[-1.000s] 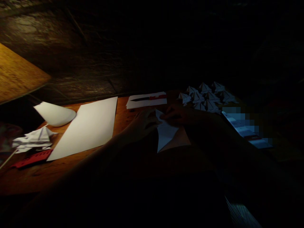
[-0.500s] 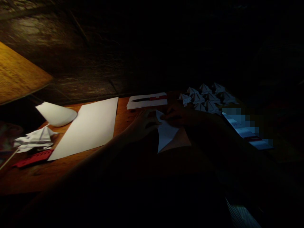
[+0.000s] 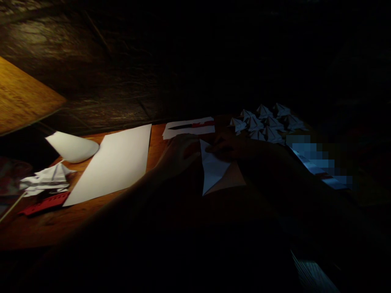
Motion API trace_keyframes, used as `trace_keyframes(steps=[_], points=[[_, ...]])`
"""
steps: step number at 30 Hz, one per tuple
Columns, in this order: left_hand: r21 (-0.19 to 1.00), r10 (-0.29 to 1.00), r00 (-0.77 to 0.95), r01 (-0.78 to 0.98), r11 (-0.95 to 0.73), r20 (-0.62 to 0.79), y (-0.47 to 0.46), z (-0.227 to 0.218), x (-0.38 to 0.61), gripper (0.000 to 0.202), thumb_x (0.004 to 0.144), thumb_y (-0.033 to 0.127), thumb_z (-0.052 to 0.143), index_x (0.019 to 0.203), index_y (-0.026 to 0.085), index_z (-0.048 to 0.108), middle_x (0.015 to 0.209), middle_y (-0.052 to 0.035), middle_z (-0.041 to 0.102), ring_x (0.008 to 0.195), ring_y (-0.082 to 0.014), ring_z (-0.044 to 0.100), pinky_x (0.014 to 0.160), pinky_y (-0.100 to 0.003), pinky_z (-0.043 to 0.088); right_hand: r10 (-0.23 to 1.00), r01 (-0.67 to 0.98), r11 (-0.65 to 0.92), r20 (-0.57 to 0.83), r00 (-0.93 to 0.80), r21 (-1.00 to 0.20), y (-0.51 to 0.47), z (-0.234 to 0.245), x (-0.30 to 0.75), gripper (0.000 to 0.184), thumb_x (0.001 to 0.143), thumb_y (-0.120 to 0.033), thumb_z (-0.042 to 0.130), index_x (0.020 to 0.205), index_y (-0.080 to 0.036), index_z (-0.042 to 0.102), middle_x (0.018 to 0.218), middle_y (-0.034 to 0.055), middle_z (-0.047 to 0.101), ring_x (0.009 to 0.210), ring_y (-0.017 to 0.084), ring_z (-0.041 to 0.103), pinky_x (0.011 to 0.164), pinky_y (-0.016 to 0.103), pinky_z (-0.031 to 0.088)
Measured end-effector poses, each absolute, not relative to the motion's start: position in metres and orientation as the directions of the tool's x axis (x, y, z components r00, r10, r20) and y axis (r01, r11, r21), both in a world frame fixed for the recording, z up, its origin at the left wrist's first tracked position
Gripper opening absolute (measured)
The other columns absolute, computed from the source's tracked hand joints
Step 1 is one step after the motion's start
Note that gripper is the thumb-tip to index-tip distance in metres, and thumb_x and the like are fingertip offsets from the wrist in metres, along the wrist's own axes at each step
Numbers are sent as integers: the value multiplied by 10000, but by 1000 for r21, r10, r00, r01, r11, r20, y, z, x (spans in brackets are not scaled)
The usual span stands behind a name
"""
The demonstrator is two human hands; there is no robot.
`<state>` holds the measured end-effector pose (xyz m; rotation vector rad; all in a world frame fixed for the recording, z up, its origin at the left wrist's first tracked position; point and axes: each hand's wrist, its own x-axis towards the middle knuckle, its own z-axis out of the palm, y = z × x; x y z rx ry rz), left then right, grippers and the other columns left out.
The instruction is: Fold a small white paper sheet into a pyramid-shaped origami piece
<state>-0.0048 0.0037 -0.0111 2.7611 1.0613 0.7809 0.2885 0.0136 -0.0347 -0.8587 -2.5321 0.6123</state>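
A partly folded sheet of paper (image 3: 214, 169) lies in front of me on the dark table, with one flap turned over to form a slanting crease. My right hand (image 3: 236, 146) is at its upper right edge, fingertips closed on the paper; deep shadow hides part of the grip. At the left edge of the sheet is my left hand (image 3: 179, 152), thumb and fingers apart and holding nothing. Just beyond the hands, a knife (image 3: 195, 125) with a dark blade and red handle rests on a stack of white paper (image 3: 168, 132).
Several folded paper figures (image 3: 265, 124) stand at the back right. On the left are a large white sheet (image 3: 116, 162), a curled paper (image 3: 71, 146), a crumpled folded paper (image 3: 49, 179) and a red strip-like object (image 3: 45, 204). A lampshade-like panel (image 3: 24, 93) hangs upper left.
My left hand has drawn slightly back from the paper's left edge, its fingers opening. The right hand stays at the upper edge, and the sheet has barely moved.
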Motion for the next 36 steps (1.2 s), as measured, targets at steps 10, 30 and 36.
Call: trace_keyframes(steps=[10,30,36], points=[[239,668,661,626,-742,341,1,-15,1,461,924,361,707,1357,228,623,1483,-102,616,1375,-312,561,1177,-571,430,636,448,692,186,-749,-565,5,-18,289,383,979,-333,648,1351,-297,729,1303,114,585,1234,281,568,1123,520,445],[251,675,666,627,-737,318,1,-15,1,476,923,355,648,1377,241,563,1487,-96,605,1410,-312,517,1193,-579,400,646,474,690,170,-744,-548,6,-19,290,378,980,-370,647,1342,-310,735,1329,108,577,1255,283,555,1143,517,430],[233,671,671,630,-741,316,2,-15,0,470,923,374,654,1365,260,547,1500,-92,565,1401,-327,493,1177,-594,403,642,471,688,160,-750,-552,4,-17,290,385,988,-370,628,1354,-305,727,1346,116,574,1266,293,539,1149,542,419]])
